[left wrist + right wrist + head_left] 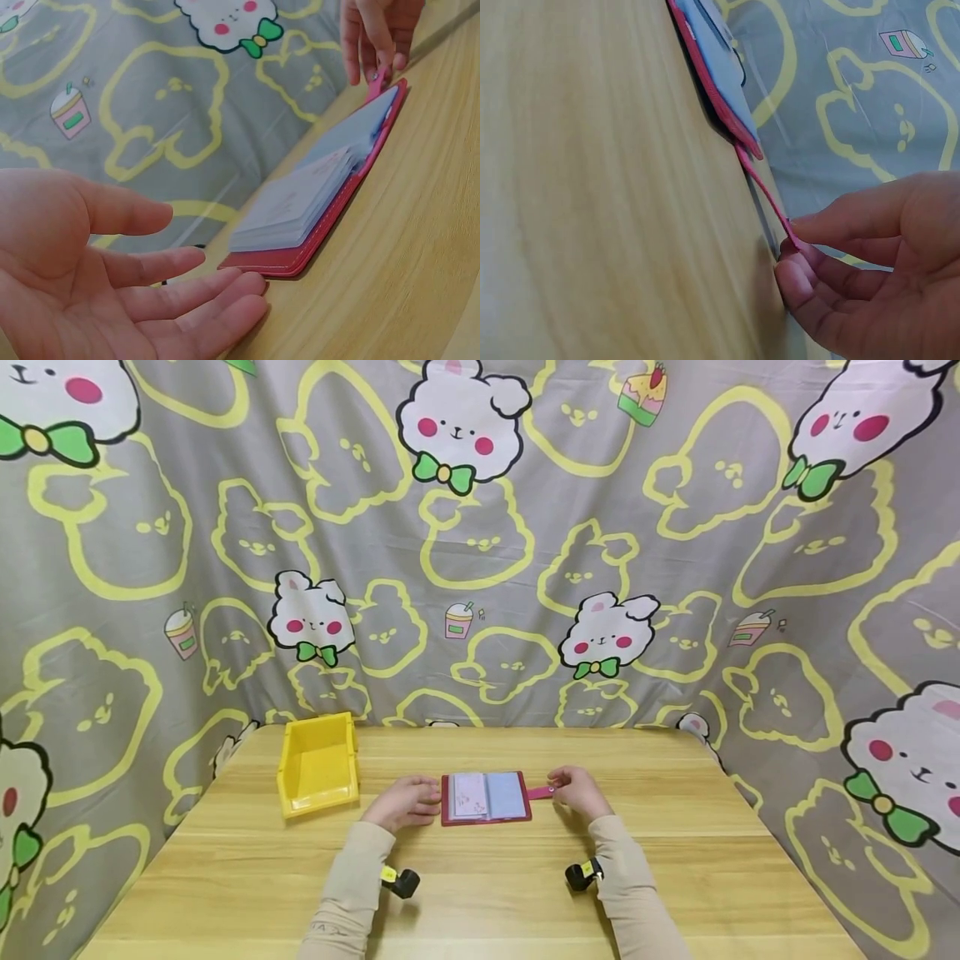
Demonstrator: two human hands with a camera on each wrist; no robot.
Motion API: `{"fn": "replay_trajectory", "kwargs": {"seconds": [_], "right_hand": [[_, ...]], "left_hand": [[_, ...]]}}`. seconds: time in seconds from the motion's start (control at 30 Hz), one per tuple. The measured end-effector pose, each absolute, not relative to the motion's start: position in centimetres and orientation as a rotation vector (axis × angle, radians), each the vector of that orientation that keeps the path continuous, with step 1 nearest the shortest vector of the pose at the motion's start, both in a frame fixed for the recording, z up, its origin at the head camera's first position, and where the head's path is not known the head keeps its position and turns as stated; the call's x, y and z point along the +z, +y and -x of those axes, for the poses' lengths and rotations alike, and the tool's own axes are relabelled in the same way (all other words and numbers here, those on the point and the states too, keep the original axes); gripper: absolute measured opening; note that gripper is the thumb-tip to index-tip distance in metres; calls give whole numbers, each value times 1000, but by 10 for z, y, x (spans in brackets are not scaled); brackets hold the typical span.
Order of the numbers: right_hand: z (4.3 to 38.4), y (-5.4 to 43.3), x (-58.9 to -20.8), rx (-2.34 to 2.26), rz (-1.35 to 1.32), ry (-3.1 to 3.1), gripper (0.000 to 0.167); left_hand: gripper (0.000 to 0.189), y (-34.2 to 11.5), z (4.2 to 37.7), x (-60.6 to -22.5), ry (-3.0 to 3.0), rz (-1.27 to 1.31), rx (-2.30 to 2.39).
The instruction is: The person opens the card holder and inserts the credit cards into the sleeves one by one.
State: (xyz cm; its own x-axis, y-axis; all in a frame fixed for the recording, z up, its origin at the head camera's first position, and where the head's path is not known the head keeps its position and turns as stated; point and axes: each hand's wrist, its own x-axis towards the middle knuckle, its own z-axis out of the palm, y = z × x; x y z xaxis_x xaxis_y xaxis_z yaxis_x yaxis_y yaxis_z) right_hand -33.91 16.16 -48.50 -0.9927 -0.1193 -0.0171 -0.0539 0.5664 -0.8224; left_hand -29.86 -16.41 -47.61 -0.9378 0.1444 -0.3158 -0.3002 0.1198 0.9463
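Observation:
A red card holder lies open on the table, with clear sleeves and a pale printed card in its left half. From its right edge sticks out a pink snap strap. My right hand pinches the strap's end between thumb and fingers, as the right wrist view also shows. At the holder's left edge is my left hand, its fingers extended and loosely spread. In the left wrist view the fingertips lie close by the red corner; whether they touch it I cannot tell.
A yellow plastic bin stands at the back left of the wooden table. Behind the table hangs a grey patterned curtain, which also runs along both sides. A small black camera sits on each wrist.

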Motion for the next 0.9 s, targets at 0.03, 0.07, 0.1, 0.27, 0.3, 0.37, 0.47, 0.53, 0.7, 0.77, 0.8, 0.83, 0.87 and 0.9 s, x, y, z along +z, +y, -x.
{"fn": "replay_trajectory", "kwargs": {"seconds": [0.03, 0.07, 0.1, 0.27, 0.3, 0.37, 0.47, 0.53, 0.7, 0.77, 0.8, 0.83, 0.87, 0.9], "right_hand": [[339, 161, -485, -1428, 144, 2715, 40], [338, 161, -485, -1429, 134, 2717, 39], [338, 161, -486, -1430, 125, 2719, 38], [338, 161, -489, -1415, 104, 2738, 36], [338, 161, -489, -1412, 109, 2737, 36], [338, 161, -490, -1404, 125, 2744, 35], [338, 160, -491, -1403, 114, 2740, 34], [337, 159, -491, -1403, 98, 2746, 33], [337, 158, -493, -1411, 39, 2746, 31], [337, 158, -494, -1407, 25, 2748, 30], [337, 158, -494, -1404, 25, 2751, 30], [337, 158, -494, -1399, 25, 2756, 30], [337, 158, -494, -1393, 26, 2764, 30], [338, 158, -494, -1393, 26, 2768, 31]], "left_hand": [[41, -164, 299, -476, 2074, 162, 1885], [41, -164, 299, -476, 2077, 172, 1888], [40, -163, 299, -477, 2080, 180, 1890], [38, -161, 298, -477, 2089, 213, 1900], [38, -161, 298, -477, 2092, 207, 1901], [38, -160, 297, -476, 2093, 204, 1906], [41, -158, 296, -475, 2088, 175, 1911], [43, -157, 295, -475, 2084, 140, 1921], [50, -153, 294, -473, 2023, 83, 1982], [50, -150, 294, -474, 1992, 123, 2010], [50, -149, 294, -474, 1979, 151, 2022], [49, -147, 295, -475, 1966, 190, 2038], [48, -147, 296, -477, 1955, 213, 2051], [48, -146, 297, -478, 1942, 229, 2064]]}}
